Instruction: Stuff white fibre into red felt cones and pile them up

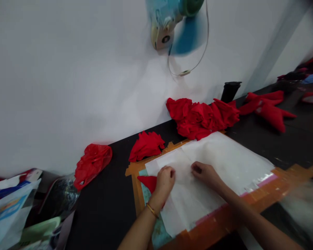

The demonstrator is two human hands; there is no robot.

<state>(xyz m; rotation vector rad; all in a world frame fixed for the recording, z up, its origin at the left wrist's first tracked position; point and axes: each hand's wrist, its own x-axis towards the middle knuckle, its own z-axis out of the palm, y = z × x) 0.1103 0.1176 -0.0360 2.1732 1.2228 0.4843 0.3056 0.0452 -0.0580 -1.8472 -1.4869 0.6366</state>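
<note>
My left hand [166, 180], with a gold bangle at the wrist, is curled with its fingers closed over the white sheet [229, 159]. A pointed red cloth piece [147, 181] shows on the left of that hand and partly under it. To the right, my right hand [203, 172] is closed in a pinch just above the sheet. What either hand holds, if anything, is hidden or too small to make out. Brown tape [211, 225] borders the sheet, and a light blue surface [160, 229] shows at its left edge.
Crumpled red cloth [203, 116] and a smaller red bundle [147, 145] lie behind the sheet. A red plastic bag [94, 161] sits at the left. More red pieces [270, 107] and a black cup [231, 91] stand right. A blue fan [172, 21] hangs on the wall.
</note>
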